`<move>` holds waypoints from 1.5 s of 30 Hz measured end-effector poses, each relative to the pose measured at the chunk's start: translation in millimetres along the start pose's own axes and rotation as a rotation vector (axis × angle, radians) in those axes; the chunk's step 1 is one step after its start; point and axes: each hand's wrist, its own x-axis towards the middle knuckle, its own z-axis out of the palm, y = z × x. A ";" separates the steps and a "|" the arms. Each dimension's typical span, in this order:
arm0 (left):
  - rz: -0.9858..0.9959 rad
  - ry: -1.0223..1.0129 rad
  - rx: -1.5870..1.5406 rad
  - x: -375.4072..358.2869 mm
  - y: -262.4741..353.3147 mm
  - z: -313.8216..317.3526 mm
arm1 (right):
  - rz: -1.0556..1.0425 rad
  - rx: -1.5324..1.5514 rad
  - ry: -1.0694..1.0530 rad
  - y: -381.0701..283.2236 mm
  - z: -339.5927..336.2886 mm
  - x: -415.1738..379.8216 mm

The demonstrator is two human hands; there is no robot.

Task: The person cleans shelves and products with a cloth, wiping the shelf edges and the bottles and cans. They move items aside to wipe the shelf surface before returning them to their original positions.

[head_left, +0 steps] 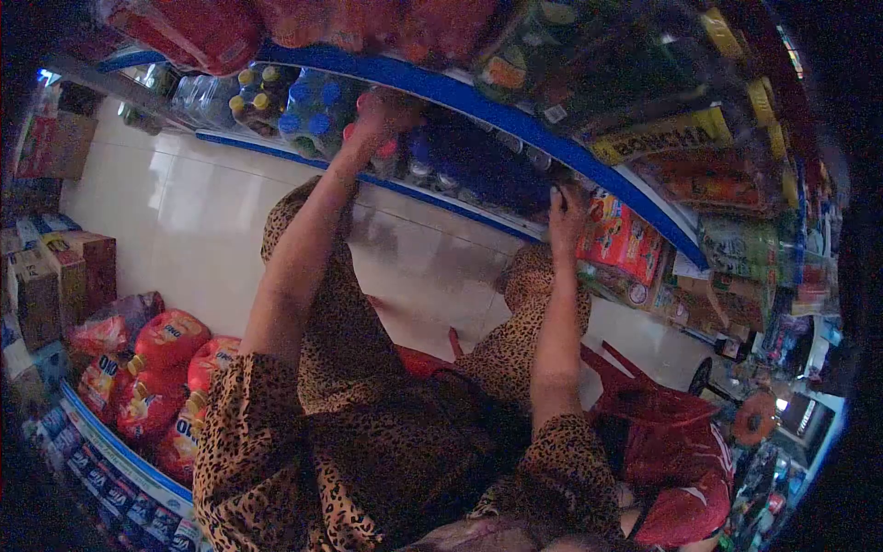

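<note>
My left hand (386, 117) reaches into the lower shelf, among bottles with pink-red caps (388, 147). Its fingers are smeared and dim, so their pose does not show. Just left of it stand bottles with blue caps (319, 121). My right hand (568, 210) is at the right end of a dark blue mass (487, 175) on the same shelf, with its fingers curled at the edge. What they grip, if anything, is hidden in shadow. Metal-topped cans (538, 158) show near the blue mass. Red packets (621, 241) lie just right of my right hand.
A blue shelf edge (441, 78) runs above both hands, with packaged goods over it. Red detergent bottles (175, 340) and cardboard boxes (87, 267) stand at left. A red plastic chair (635, 414) is beside my right arm. Tiled floor (175, 202) lies below.
</note>
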 end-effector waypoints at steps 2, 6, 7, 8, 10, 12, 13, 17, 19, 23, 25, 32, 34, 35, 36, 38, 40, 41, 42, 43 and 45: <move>-0.040 0.086 -0.203 -1.0 6.4 0.8 | 0.022 0.017 -0.001 2.3 -0.3 -1.9; -0.033 0.131 -0.383 -5.1 -12.4 20.2 | 0.364 0.333 -0.057 -21.1 -8.2 -0.5; -0.032 0.111 -0.393 -5.1 -8.0 16.3 | 0.320 0.358 -0.051 -26.8 -11.7 1.5; -0.046 0.067 -0.388 -5.5 -4.6 11.0 | 0.339 0.439 -0.062 -26.9 -12.4 1.7; 0.049 0.078 -0.166 -5.6 -5.4 11.0 | 0.444 0.657 -0.100 -22.6 -12.9 1.9; 0.230 0.143 0.280 -6.1 -16.0 22.0 | 0.514 0.827 -0.079 -21.9 -11.6 1.0; 0.304 0.175 0.509 -6.2 -17.5 23.9 | 0.501 0.859 -0.029 -23.4 -9.5 -0.2; 0.124 -0.138 0.639 -3.5 14.2 -0.6 | 0.528 0.962 -0.012 -11.2 -8.8 -1.1; 0.015 -0.241 0.489 -3.1 18.8 -4.5 | 0.496 1.026 0.029 2.3 -2.8 1.8; 0.075 -0.062 0.094 -0.1 -24.4 36.9 | 0.488 1.136 0.036 14.8 -0.7 2.3; 0.062 0.005 -0.177 -2.8 -23.3 36.7 | 0.512 1.108 0.023 10.0 -3.7 1.9; 0.207 -0.017 0.013 -14.7 -55.1 69.7 | 0.311 0.950 -0.036 31.3 10.1 1.0; 0.170 0.004 0.042 -15.5 -48.7 66.9 | 0.230 0.601 -0.058 4.4 -5.5 -2.5; 0.146 0.011 0.005 -19.5 -43.4 62.0 | 0.189 0.427 -0.068 -6.9 -11.7 -3.7; 0.123 0.018 -0.031 -21.8 -36.1 55.1 | 0.200 0.441 -0.066 -3.1 -8.7 -3.8; 0.074 -0.133 0.106 -23.0 -26.5 41.8 | 0.223 0.471 -0.061 13.7 3.4 -5.0; 0.024 -0.169 0.200 -21.4 -29.2 44.4 | 0.160 0.455 -0.033 23.9 8.7 -5.4; 0.001 -0.129 0.223 -17.3 -29.2 48.3 | 0.129 0.446 -0.017 29.2 10.8 -5.9; -0.022 -0.089 0.246 -14.7 -29.3 53.0 | 0.094 0.374 0.002 31.5 11.6 -6.7; -0.079 -0.082 0.221 -14.1 -29.4 57.5 | 0.058 0.301 0.020 33.8 12.2 -7.4; -0.190 -0.065 0.169 -11.9 -27.0 63.0 | 0.068 0.210 -0.007 33.6 11.0 -7.4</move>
